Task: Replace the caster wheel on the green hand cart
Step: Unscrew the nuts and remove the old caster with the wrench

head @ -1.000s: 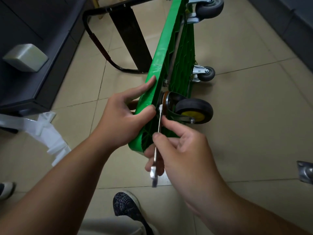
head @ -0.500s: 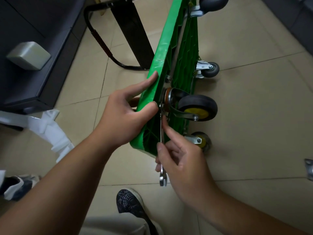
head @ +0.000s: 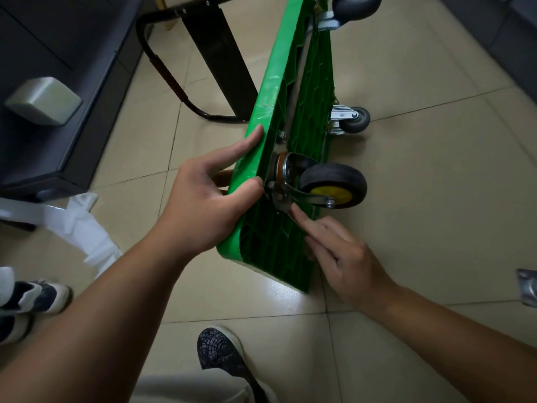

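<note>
**One wrench [head: 280, 202] on the caster [head: 334, 184] of a tipped cart [head: 271, 91]**

Seen from above a patterned shoe [head: 220, 353], a person works over the cart. It stands on one long edge on the tiled floor [head: 436, 199], underside to the right, its length running straight away from the viewer. The right hand [head: 343, 254], the nearer of the two, lies against the ribbed underside by the deck's near corner. Its index finger is stretched along the wrench's shank and the other fingers are curled under, so only the tool's head shows. The left hand [head: 209, 199] clamps the deck's upper edge just beyond. Its thumb presses on the rim beside the caster's mounting plate, its index finger lies out along the edge, and the remaining fingers are out of sight behind the deck.

The wrench points up and to the left from the right hand, its head at the plate's near-side fastening, right beside the left thumb. Whether it is fully seated on a nut cannot be told. The caster, a black tyre on a yellow hub, juts to the right from the underside, just beyond the right index finger. The coming turn looks likely to swing the shank across the underside about that fastening, with the left hand bracing the deck against it.

Farther along, by the deck's lower edge, sits a small grey caster [head: 353, 119], close to the floor. A third [head: 356, 4] shows at the far end, and the black handle [head: 162, 68] loops out to the left.
</note>
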The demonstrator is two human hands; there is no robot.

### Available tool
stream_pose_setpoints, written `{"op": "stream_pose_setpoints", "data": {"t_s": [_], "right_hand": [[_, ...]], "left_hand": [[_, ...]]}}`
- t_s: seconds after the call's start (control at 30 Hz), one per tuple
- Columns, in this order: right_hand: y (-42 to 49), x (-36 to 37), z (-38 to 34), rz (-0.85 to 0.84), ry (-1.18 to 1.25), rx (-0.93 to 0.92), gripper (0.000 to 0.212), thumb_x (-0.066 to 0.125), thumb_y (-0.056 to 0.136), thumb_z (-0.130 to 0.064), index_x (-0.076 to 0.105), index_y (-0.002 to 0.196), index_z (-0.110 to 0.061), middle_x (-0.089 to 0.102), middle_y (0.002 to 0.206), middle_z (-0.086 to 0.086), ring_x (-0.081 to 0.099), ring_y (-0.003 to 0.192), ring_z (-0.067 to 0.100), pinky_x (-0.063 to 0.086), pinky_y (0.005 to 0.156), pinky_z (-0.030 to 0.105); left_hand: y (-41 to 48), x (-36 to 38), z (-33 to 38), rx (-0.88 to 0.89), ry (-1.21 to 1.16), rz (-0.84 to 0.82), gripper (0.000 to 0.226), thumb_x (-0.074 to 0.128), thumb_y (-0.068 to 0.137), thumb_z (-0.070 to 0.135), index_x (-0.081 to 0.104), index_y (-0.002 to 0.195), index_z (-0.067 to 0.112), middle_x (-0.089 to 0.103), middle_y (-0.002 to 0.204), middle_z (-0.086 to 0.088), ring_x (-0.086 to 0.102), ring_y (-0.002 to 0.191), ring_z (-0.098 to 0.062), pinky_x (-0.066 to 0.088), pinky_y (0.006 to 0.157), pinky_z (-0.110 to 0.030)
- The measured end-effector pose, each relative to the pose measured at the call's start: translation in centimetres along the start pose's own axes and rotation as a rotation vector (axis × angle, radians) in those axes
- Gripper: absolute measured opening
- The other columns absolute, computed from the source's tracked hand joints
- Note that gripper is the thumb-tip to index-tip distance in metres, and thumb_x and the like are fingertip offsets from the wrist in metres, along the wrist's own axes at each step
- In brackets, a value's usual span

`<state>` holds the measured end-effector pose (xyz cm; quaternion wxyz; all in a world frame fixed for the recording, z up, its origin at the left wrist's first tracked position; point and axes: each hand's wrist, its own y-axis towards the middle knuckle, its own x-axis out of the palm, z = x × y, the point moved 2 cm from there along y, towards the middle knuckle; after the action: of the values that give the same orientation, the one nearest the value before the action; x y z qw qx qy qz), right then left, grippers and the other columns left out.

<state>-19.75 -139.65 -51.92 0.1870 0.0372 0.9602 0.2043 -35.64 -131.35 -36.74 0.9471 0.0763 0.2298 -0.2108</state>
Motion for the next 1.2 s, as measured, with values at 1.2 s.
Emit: {"op": "stream_pose_setpoints", "data": {"t_s": [1.2], "right_hand": [[1.3,2.0,1.3,0.033,-0.066,0.013,0.064,0.049,0.099,0.011,0.034,0.155,-0.015,0.050,0.098,0.006,0.055,0.078,0.024,0.047,0.079,0.021]], "left_hand": [[0.1,0.0,-0.4,0.006,-0.012,-0.017,0.057,0.063,0.091,0.009,0.055,0.146,0.023,0.065,0.132,0.012,0.074,0.103,-0.011,0.063,0.077,-0.029]]}}
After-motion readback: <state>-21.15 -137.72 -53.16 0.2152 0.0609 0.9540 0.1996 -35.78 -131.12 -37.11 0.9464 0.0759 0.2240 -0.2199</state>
